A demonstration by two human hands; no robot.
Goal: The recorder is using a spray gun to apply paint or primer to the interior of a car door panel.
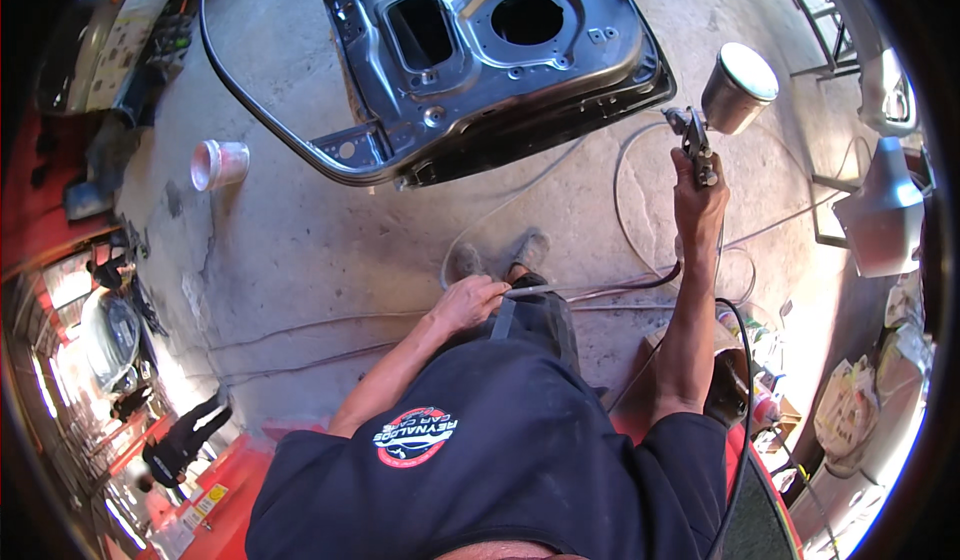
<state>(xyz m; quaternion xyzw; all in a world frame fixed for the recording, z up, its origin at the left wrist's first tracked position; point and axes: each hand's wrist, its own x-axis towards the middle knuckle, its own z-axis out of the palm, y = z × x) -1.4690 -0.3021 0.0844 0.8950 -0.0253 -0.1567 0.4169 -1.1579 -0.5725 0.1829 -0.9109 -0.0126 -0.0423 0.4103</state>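
Head view: one spray gun (694,140) with metal cup (729,95), gripped in the outstretched right hand (700,198), near one black car door (472,60), ahead; one hose (590,289), grasped in the left hand (470,301); one tub (225,164) (pink-smeared), leftward.

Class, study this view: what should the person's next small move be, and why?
Probably ease the spray gun leftward along the near edge of the black car door, hose held clear: the right hand grips the gun beside the door's near right corner, while the left hand holds the hose away from it.
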